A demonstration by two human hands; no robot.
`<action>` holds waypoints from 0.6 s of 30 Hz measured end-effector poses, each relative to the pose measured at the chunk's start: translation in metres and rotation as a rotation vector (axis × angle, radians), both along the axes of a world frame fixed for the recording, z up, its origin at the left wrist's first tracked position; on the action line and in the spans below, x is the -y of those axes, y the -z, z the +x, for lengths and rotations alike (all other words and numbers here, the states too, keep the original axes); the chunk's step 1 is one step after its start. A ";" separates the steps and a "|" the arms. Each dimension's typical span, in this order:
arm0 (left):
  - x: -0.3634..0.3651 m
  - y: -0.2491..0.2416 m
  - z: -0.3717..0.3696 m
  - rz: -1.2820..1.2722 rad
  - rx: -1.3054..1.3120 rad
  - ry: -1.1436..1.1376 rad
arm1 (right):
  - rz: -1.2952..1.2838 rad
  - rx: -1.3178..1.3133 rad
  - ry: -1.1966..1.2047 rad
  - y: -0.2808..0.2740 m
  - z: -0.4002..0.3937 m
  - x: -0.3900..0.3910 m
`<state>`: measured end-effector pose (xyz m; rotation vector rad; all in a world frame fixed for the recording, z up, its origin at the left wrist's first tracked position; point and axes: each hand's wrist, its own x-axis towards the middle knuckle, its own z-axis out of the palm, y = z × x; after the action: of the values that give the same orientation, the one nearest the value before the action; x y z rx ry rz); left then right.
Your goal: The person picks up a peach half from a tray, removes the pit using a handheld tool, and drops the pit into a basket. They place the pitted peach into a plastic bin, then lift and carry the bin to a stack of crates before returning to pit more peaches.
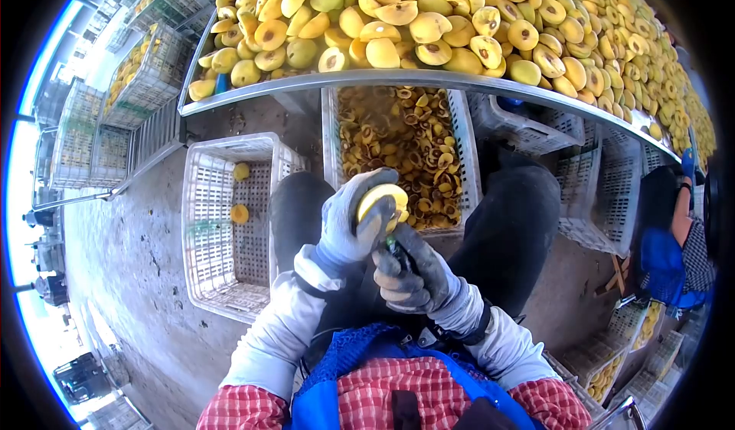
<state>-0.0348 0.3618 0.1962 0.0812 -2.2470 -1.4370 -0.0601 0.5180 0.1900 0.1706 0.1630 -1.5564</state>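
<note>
My left hand (342, 219), in a grey-white glove, is closed around a yellow peach half (385, 194), held up above my lap with the thumb across it. Just below and to the right, my right hand (417, 281), in a dirty grey glove, grips a small hand tool with a dark handle (399, 254) and a bit of green at its top. The tool's upper end meets the underside of the fruit; its working tip is hidden by the fruit and fingers. Beyond my hands, a white crate (468, 154) between my knees holds cut-out pits and brown-yellow scraps.
A metal-edged table (429, 79) piled with peach halves (429, 28) spans the front. At my left stands a white crate (195, 238) with two fruit pieces inside. Stacked crates (601, 189) stand at right, near another person's blue-gloved hand (688, 162). More crates (92, 135) are at far left.
</note>
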 end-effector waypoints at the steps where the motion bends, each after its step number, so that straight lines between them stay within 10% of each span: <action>1: -0.004 0.008 0.001 0.328 0.105 0.006 | -0.087 0.159 0.004 0.010 0.002 0.002; 6: -0.019 0.023 0.030 1.816 0.175 -0.250 | -0.251 0.249 0.155 0.029 -0.005 0.021; 7: -0.007 0.028 0.041 1.739 0.173 -0.356 | -0.278 0.341 0.134 0.035 -0.013 0.022; 10: 0.094 0.050 0.090 0.458 0.131 -0.760 | -0.183 0.397 0.095 0.071 -0.010 0.015; 14: 0.204 0.097 0.093 0.153 0.573 -0.849 | -0.051 0.231 0.165 0.067 -0.034 0.006; 18: 0.073 -0.020 -0.101 -0.408 0.307 -0.437 | 0.211 0.074 0.161 0.058 -0.048 0.015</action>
<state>-0.1360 0.2885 0.2160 0.6528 -2.5126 -0.7639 -0.1080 0.5030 0.1321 0.4155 0.2599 -1.6887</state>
